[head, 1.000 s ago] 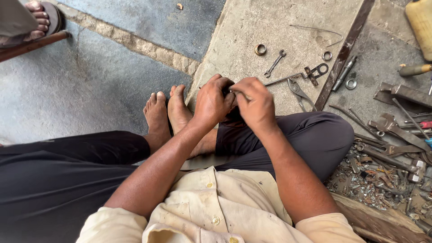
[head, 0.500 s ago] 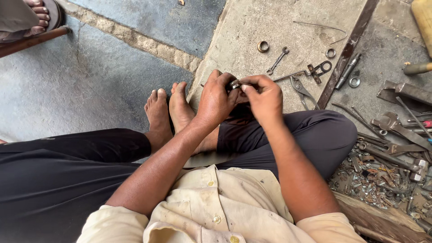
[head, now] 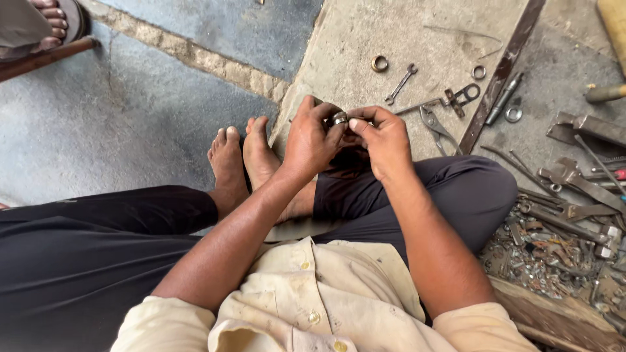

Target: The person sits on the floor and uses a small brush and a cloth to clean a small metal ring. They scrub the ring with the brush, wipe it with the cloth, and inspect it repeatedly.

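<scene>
I sit on the ground with my bare feet [head: 244, 156] on a stone slab [head: 404, 39]. My left hand [head: 312, 138] and my right hand [head: 385, 140] meet in front of my knees. Between their fingertips is a small round metal part [head: 338, 118], dark with a shiny rim. Both hands pinch it; my left fingers curl over its top and my right thumb presses its side. What lies below the hands is hidden.
On the slab beyond my hands lie a brass ring [head: 379, 63], a small spanner [head: 400, 83], pliers [head: 435, 127], a washer [head: 478, 72] and a long flat iron bar [head: 502, 72]. A heap of rusty tools and scrap [head: 561, 221] lies right. Another person's sandalled foot [head: 55, 23] shows top left.
My hands have lifted slightly and shifted their grip, so the small metal part now shows between the fingertips. The view has tilted a little.
</scene>
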